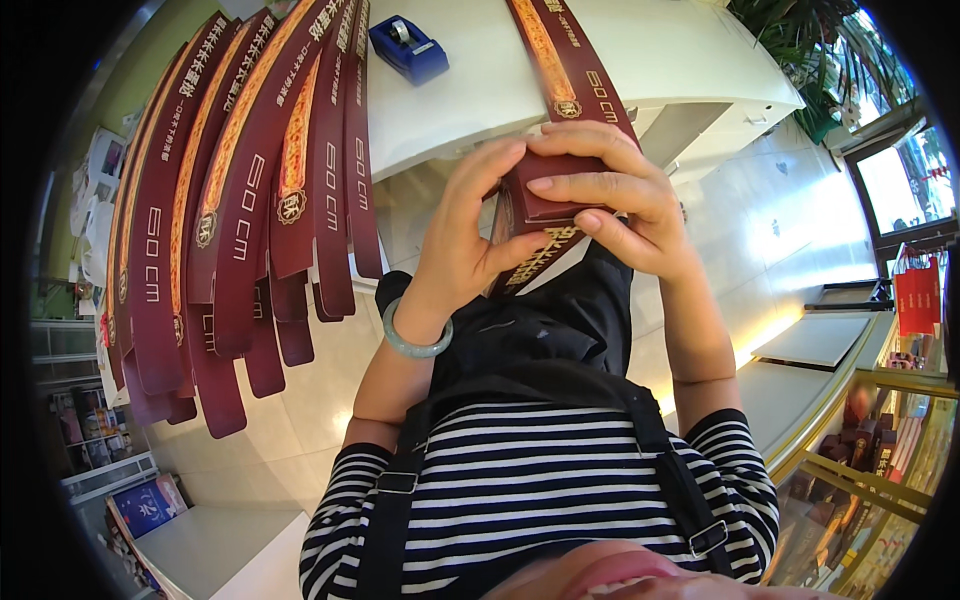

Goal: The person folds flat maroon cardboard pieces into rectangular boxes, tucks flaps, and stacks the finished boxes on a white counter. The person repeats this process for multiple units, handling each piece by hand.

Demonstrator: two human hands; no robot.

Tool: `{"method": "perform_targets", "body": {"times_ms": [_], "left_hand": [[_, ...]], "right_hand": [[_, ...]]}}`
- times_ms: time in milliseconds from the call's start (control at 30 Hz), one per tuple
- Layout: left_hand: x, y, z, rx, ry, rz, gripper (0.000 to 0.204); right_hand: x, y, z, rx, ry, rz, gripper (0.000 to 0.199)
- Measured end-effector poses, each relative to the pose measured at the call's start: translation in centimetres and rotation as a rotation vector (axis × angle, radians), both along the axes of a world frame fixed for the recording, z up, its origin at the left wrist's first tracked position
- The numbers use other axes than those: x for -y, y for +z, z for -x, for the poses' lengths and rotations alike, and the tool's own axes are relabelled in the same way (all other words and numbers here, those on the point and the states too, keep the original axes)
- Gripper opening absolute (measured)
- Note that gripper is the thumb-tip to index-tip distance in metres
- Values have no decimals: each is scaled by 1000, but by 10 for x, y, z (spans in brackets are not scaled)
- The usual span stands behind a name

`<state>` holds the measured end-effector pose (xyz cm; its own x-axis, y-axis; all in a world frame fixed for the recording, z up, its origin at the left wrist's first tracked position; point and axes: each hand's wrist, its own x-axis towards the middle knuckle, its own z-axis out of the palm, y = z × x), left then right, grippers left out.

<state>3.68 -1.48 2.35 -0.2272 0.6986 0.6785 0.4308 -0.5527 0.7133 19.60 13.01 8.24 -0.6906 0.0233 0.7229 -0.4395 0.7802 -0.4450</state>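
At centre frame, both our hands, left hand point(462, 240) and right hand point(620, 205), grip a light, stiff maroon cardboard strip point(545, 205); we judge its folded edges the best hold.

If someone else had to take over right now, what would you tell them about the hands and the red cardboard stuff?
Left hand and right hand: both grip one dark red cardboard piece, partly folded into a box shape, held above the lap.
More flat dark red strips hang off the white table edge on the left; one lies behind the hands.
Blue tape dispenser sits on the table, untouched.
Done: folding begun. Left: finishing the fold; the hanging strips remain flat.
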Motion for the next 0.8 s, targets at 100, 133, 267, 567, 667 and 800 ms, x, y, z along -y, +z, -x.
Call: {"method": "perform_targets", "body": {"times_ms": [100, 133, 267, 567, 667, 800], "left_hand": [[-3, -5, 5, -17, 30, -16, 67], [-3, -6, 6, -26, 53, -24, 65], [-1, -7, 9, -39, 115, -1, 56], [52, -45, 12, -62, 217, -58, 44], [61, -57, -6, 11, 173, -64, 48], [88, -62, -7, -20, 199, -2, 51]], "right_hand": [[-5, 5, 2, -19, 9, -137, 33], [-3, 4, 3, -8, 1, -135, 33], [-2, -6, 11, -18, 31, -50, 34], [-53, -32, 161, 376, -209, 967, 61], [-112, -46, 239, 601, -458, 949, 58], [-114, -36, 293, 764, -459, 911, 47]]}}
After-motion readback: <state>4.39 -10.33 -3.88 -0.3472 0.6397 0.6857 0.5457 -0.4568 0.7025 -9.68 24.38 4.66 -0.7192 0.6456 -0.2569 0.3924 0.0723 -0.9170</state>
